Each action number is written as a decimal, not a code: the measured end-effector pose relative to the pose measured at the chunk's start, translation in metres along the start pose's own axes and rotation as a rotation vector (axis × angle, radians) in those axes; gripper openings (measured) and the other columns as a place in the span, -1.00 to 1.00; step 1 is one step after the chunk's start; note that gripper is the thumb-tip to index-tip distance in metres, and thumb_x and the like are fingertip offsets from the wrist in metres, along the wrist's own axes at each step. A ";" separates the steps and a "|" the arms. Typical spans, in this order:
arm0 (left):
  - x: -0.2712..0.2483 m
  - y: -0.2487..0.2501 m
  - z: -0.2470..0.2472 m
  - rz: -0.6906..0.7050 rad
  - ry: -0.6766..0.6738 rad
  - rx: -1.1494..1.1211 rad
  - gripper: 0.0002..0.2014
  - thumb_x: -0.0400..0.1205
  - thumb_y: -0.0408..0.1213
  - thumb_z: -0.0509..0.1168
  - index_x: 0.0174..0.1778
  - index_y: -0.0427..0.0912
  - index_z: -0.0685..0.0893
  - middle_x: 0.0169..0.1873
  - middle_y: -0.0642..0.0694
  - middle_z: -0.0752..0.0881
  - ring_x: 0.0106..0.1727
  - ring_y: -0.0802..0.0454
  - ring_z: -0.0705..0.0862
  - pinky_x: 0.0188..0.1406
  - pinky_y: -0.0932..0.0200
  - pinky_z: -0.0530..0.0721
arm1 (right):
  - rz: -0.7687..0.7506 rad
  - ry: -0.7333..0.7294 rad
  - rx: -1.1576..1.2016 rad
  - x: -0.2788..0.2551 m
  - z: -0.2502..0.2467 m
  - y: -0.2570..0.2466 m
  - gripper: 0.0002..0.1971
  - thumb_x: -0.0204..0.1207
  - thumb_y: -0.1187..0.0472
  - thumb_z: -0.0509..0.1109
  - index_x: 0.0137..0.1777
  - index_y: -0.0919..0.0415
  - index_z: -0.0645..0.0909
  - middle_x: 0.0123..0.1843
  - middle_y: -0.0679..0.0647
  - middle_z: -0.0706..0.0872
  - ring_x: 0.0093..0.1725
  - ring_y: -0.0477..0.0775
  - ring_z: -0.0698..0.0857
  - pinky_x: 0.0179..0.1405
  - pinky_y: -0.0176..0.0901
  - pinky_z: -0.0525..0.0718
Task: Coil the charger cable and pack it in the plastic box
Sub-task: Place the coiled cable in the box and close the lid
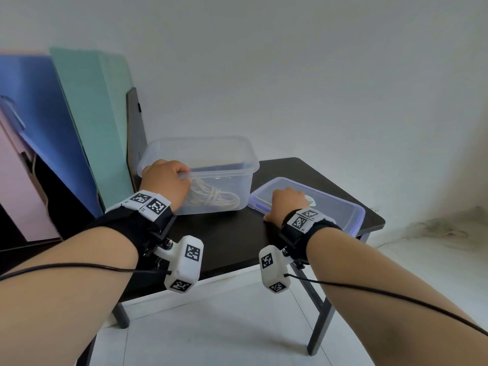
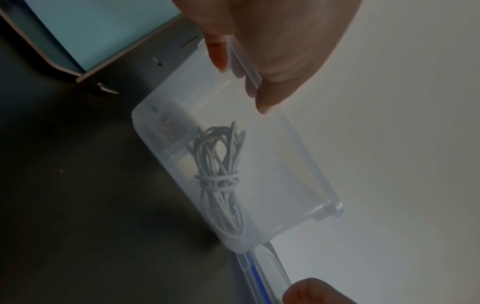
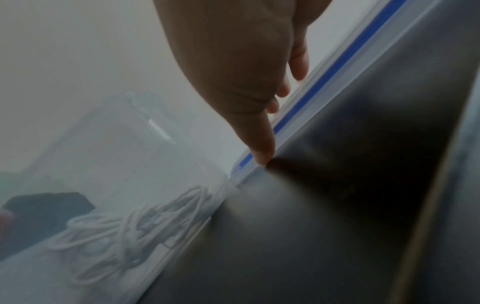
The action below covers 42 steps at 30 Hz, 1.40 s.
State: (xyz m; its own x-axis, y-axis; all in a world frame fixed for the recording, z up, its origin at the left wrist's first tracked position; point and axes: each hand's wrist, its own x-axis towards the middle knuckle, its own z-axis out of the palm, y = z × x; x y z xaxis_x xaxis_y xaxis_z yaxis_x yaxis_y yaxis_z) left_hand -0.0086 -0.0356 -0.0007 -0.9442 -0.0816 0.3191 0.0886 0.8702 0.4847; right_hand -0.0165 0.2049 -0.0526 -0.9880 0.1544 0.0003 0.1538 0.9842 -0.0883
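Observation:
A clear plastic box [image 1: 239, 151] stands at the back left of the small black table [image 1: 232, 241]. Inside it lies the white charger cable [image 1: 215, 199], coiled and tied round its middle, with the white adapter [image 2: 168, 131] beside the coil [image 2: 221, 179]. My left hand [image 1: 166, 180] grips the box's near rim [image 2: 249, 67], thumb outside and fingers inside. To the right of the box, the clear lid [image 1: 332, 207] with a blue seal lies flat on the table. My right hand [image 1: 286, 202] holds the lid's near edge [image 3: 335, 70], fingers on top and thumb [image 3: 262, 148] at the edge by the tabletop.
Blue [image 1: 39, 114], teal [image 1: 92, 114] and pink [image 1: 13, 180] boards lean against the wall left of the table. A dark panel [image 1: 134, 122] stands behind the box. The lid reaches the table's right edge. White floor tiles [image 1: 224, 334] lie below the front edge.

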 end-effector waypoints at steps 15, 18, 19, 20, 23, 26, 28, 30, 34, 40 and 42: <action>-0.012 0.009 -0.002 -0.023 -0.010 0.011 -0.69 0.59 -0.25 0.19 0.24 -0.08 0.65 0.31 -0.22 0.57 0.34 -0.27 0.51 0.33 -0.01 0.45 | -0.039 -0.075 0.010 -0.024 -0.002 0.024 -0.60 0.39 -0.14 0.38 0.10 0.11 0.58 -0.17 0.02 0.63 -0.15 0.11 0.61 -0.15 -0.13 0.59; -0.017 0.013 -0.004 -0.025 -0.002 0.018 -0.69 0.58 -0.26 0.19 0.22 -0.08 0.66 0.31 -0.22 0.59 0.32 -0.27 0.53 0.34 -0.01 0.46 | -0.087 -0.137 0.005 -0.036 -0.003 0.033 -0.41 0.22 -0.31 0.46 0.13 0.06 0.53 -0.10 0.00 0.63 -0.02 0.13 0.62 0.04 -0.04 0.66; -0.018 0.013 -0.004 -0.024 0.003 0.020 -0.69 0.57 -0.26 0.20 0.21 -0.08 0.67 0.30 -0.22 0.61 0.31 -0.27 0.54 0.35 -0.01 0.46 | -0.101 -0.159 0.014 -0.039 -0.004 0.037 -0.34 0.18 -0.32 0.49 0.18 0.05 0.51 -0.05 0.01 0.65 0.05 0.15 0.64 0.11 0.01 0.67; -0.020 0.014 -0.005 -0.024 0.006 0.021 -0.69 0.56 -0.26 0.20 0.20 -0.08 0.67 0.29 -0.21 0.62 0.30 -0.27 0.55 0.34 -0.01 0.47 | -0.116 -0.178 0.027 -0.044 -0.006 0.040 -0.28 0.15 -0.31 0.52 0.24 0.05 0.50 0.04 0.02 0.67 0.13 0.17 0.66 0.17 0.05 0.66; -0.024 0.016 -0.006 -0.024 0.006 0.026 -0.70 0.55 -0.25 0.21 0.18 -0.06 0.68 0.27 -0.21 0.65 0.27 -0.27 0.58 0.32 -0.02 0.49 | -0.177 -0.221 -0.007 -0.054 -0.007 0.049 -0.22 0.17 -0.06 0.62 0.39 0.10 0.43 0.29 0.03 0.64 0.25 0.20 0.64 0.20 0.08 0.66; -0.029 0.018 -0.006 -0.022 -0.002 0.023 -0.70 0.55 -0.24 0.21 0.17 -0.05 0.69 0.25 -0.20 0.66 0.25 -0.28 0.59 0.31 -0.03 0.52 | -0.227 -0.142 -0.086 -0.066 -0.004 0.053 -0.47 0.26 0.29 0.52 0.24 0.09 0.46 0.21 0.03 0.61 0.20 0.21 0.64 0.10 0.12 0.65; -0.032 0.019 -0.007 -0.025 -0.003 0.013 -0.70 0.55 -0.24 0.21 0.17 -0.04 0.69 0.25 -0.20 0.66 0.25 -0.28 0.59 0.29 -0.04 0.54 | -0.226 -0.077 -0.064 -0.072 0.000 0.055 -0.59 0.31 0.41 0.39 0.13 0.09 0.46 0.15 0.04 0.59 0.22 0.20 0.60 0.21 0.23 0.59; -0.034 0.019 -0.008 -0.018 0.001 0.011 -0.70 0.55 -0.25 0.22 0.17 -0.05 0.69 0.25 -0.20 0.66 0.25 -0.28 0.59 0.27 -0.03 0.55 | -0.216 -0.035 -0.053 -0.076 0.004 0.057 -0.62 0.34 0.43 0.34 0.12 0.10 0.46 0.15 0.04 0.59 0.25 0.19 0.58 0.26 0.26 0.55; -0.036 0.018 -0.008 -0.004 0.022 0.014 -0.71 0.57 -0.25 0.23 0.18 -0.08 0.69 0.26 -0.21 0.66 0.25 -0.27 0.60 0.24 0.00 0.53 | -0.168 0.070 0.018 -0.075 -0.001 0.055 -0.51 0.37 0.40 0.32 0.32 0.16 0.41 0.26 0.11 0.59 0.32 0.21 0.57 0.28 0.16 0.58; -0.038 0.017 -0.009 -0.005 0.018 -0.018 -0.71 0.57 -0.26 0.22 0.19 -0.09 0.69 0.28 -0.21 0.64 0.27 -0.28 0.58 0.27 0.00 0.51 | -0.065 0.249 0.186 -0.067 -0.028 0.052 -0.47 0.44 0.42 0.27 0.43 0.25 0.30 0.30 0.20 0.56 0.26 0.25 0.60 0.19 0.07 0.65; -0.038 0.017 -0.009 -0.008 0.016 -0.028 -0.71 0.58 -0.27 0.22 0.20 -0.10 0.68 0.29 -0.21 0.62 0.29 -0.27 0.57 0.27 0.01 0.50 | -0.046 0.304 0.241 -0.066 -0.038 0.051 -0.43 0.45 0.42 0.26 0.48 0.22 0.26 0.34 0.20 0.57 0.26 0.26 0.61 0.21 0.06 0.65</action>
State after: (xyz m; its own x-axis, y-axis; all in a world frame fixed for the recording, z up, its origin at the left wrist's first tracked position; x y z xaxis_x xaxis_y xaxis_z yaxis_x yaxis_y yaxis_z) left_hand 0.0321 -0.0220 0.0032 -0.9398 -0.0962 0.3280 0.0903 0.8556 0.5097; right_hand 0.0570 0.2485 -0.0195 -0.9389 0.1651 0.3021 0.0659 0.9475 -0.3129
